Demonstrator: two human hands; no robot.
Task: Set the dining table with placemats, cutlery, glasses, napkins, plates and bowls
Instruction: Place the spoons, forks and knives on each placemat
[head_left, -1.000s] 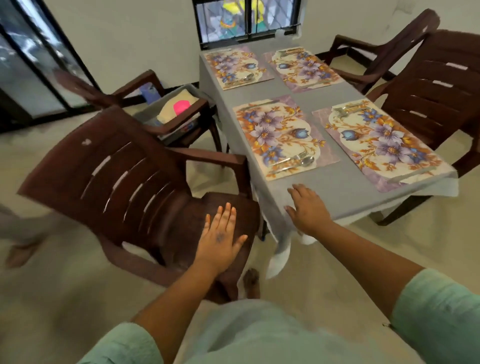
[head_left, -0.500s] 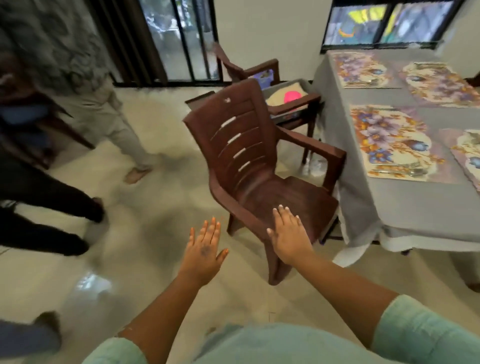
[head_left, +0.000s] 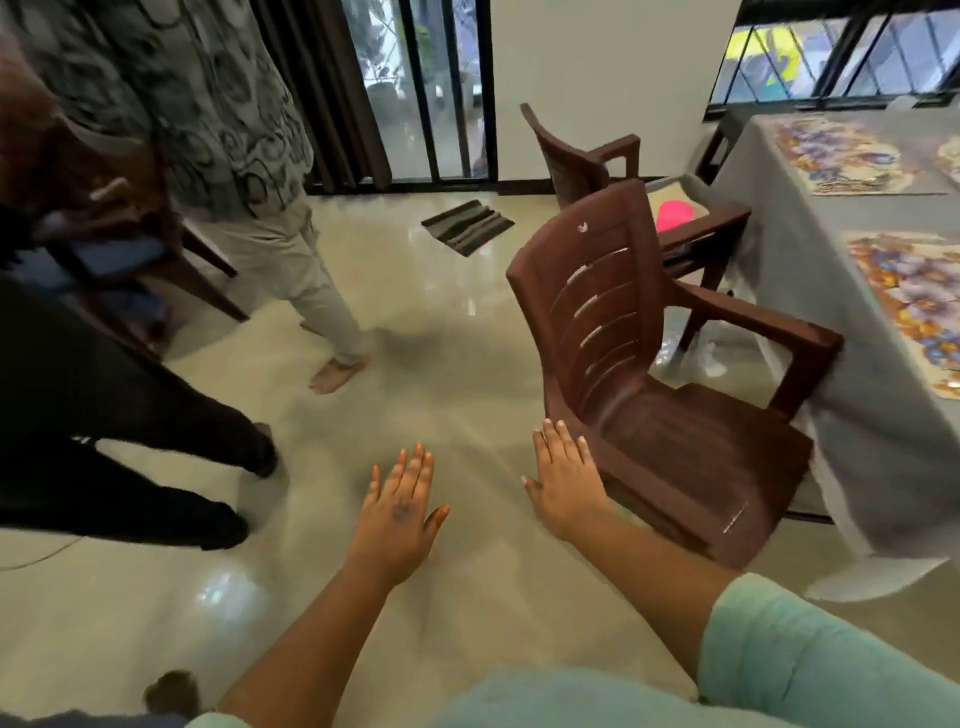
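Two people stand at the left on the shiny floor (head_left: 441, 384). The left hand (head_left: 397, 512) is spread flat, holding nothing. The right hand (head_left: 566, 480), fingers straight and empty, hovers by the near brown chair (head_left: 649, 374). At far right, floral placemats (head_left: 914, 291) lie on the grey-clothed desk (head_left: 862, 395).

No readable text, labels, numbers (chair's pale mark illegible)

Glossy floor (head_left: 467, 395), plastic chair (head_left: 649, 374), cloth tablecloth (head_left: 857, 374)
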